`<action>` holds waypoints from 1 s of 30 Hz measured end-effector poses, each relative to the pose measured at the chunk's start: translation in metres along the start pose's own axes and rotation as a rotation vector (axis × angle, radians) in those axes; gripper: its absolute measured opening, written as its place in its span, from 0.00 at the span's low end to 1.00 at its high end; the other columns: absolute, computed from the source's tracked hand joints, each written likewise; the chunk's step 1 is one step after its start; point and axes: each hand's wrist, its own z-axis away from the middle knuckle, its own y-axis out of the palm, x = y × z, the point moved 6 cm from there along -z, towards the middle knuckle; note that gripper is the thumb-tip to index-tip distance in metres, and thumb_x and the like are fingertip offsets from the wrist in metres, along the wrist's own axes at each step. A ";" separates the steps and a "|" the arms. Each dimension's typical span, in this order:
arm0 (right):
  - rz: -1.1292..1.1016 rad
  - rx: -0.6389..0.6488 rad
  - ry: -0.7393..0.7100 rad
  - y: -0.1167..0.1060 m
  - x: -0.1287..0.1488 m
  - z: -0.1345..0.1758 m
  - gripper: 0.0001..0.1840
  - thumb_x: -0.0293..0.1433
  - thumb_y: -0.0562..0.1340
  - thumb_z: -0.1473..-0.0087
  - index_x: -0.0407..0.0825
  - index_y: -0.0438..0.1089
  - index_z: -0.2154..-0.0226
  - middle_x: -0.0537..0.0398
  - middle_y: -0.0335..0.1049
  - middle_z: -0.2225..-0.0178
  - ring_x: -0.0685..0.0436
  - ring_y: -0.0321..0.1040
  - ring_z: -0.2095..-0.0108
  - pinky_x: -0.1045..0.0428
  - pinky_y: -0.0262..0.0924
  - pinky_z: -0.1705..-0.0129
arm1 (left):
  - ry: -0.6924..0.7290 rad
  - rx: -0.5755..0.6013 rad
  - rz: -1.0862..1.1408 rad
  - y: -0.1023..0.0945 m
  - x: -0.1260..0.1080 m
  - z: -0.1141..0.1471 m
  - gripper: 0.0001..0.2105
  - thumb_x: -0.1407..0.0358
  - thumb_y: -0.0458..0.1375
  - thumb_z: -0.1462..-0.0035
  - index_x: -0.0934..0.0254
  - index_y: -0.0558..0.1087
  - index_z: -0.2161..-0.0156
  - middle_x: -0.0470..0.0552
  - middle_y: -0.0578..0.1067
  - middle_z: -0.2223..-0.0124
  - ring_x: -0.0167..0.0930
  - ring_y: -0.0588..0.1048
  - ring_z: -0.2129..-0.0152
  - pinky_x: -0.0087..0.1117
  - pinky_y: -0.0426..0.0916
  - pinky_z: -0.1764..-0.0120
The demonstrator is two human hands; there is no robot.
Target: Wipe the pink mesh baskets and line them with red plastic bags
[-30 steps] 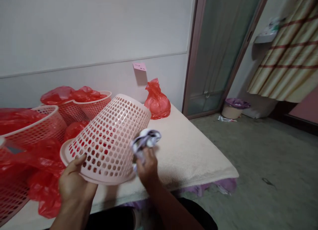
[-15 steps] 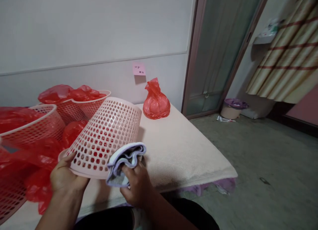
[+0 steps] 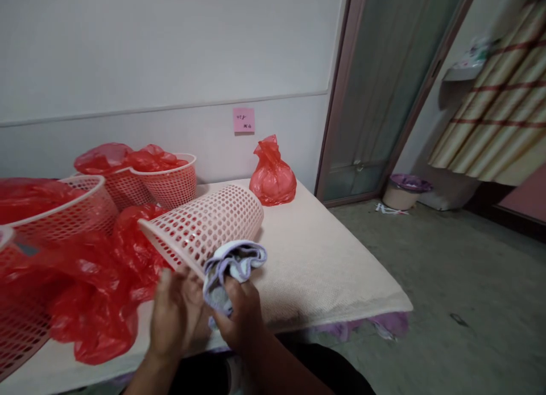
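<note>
A pink plastic basket (image 3: 213,221) with a mesh of holes lies tipped on its side, its wide rim facing left and toward me. My left hand (image 3: 173,312) is just below that rim with thumb and fingers apart; whether a fingertip touches the rim I cannot tell. Bunched in my right hand (image 3: 241,312) is a white and purple-edged cloth (image 3: 228,267), held against or close to the basket's near side. Crumpled red plastic bags (image 3: 102,298) lie left of my hands.
More baskets (image 3: 170,182) with red bags stand at the left. A tied red bag (image 3: 273,179) sits by the wall under a pink note (image 3: 244,121). The pale cover's (image 3: 324,264) right edge drops to the floor, where a bin (image 3: 403,191) stands by the door.
The basket has tipped further onto its side, its rim swinging up and right. My left hand has let go of the rim and moved right. The cloth has shifted slightly right.
</note>
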 end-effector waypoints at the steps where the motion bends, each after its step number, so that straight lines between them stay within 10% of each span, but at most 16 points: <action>1: -0.020 -0.048 0.050 -0.005 -0.002 -0.003 0.21 0.26 0.59 0.57 0.48 0.68 0.56 0.48 0.72 0.64 0.39 0.69 0.63 0.47 0.66 0.62 | -0.008 0.015 -0.067 -0.005 0.017 0.007 0.23 0.44 0.55 0.49 0.58 0.76 0.58 0.53 0.78 0.52 0.42 0.70 0.47 0.44 0.67 0.47; 8: -0.182 -0.178 0.107 -0.022 -0.002 -0.016 0.18 0.24 0.60 0.57 0.48 0.69 0.60 0.53 0.71 0.69 0.45 0.68 0.70 0.52 0.64 0.67 | 0.105 0.179 -0.616 -0.018 0.076 0.017 0.15 0.62 0.69 0.66 0.55 0.79 0.66 0.52 0.81 0.60 0.45 0.77 0.60 0.44 0.72 0.54; 14: -0.141 -0.032 -0.050 -0.014 0.007 -0.015 0.26 0.26 0.57 0.56 0.47 0.68 0.51 0.46 0.71 0.59 0.40 0.68 0.59 0.47 0.66 0.57 | 0.180 -0.025 -0.542 -0.019 0.041 0.005 0.06 0.66 0.67 0.71 0.58 0.74 0.82 0.47 0.73 0.82 0.34 0.71 0.83 0.31 0.69 0.80; 19: 0.097 0.040 -0.229 -0.003 -0.003 -0.011 0.28 0.29 0.57 0.56 0.50 0.69 0.49 0.41 0.69 0.55 0.34 0.66 0.56 0.39 0.65 0.55 | 0.228 -0.194 -0.337 -0.009 -0.010 0.000 0.10 0.65 0.65 0.62 0.60 0.78 0.69 0.45 0.78 0.73 0.31 0.76 0.74 0.26 0.74 0.71; 25: -0.231 -0.412 0.446 -0.033 -0.081 -0.020 0.25 0.29 0.57 0.52 0.47 0.65 0.49 0.45 0.72 0.56 0.38 0.69 0.55 0.41 0.64 0.51 | -0.025 -0.357 0.273 -0.008 -0.039 0.002 0.20 0.80 0.54 0.59 0.62 0.78 0.60 0.49 0.81 0.63 0.30 0.80 0.68 0.29 0.77 0.62; 30: -0.910 -0.374 0.821 -0.018 -0.102 -0.019 0.27 0.31 0.61 0.56 0.50 0.64 0.51 0.52 0.75 0.57 0.41 0.73 0.58 0.45 0.68 0.55 | -0.166 -0.329 0.254 -0.029 -0.040 0.006 0.26 0.78 0.55 0.60 0.59 0.76 0.53 0.52 0.82 0.62 0.37 0.81 0.67 0.37 0.77 0.61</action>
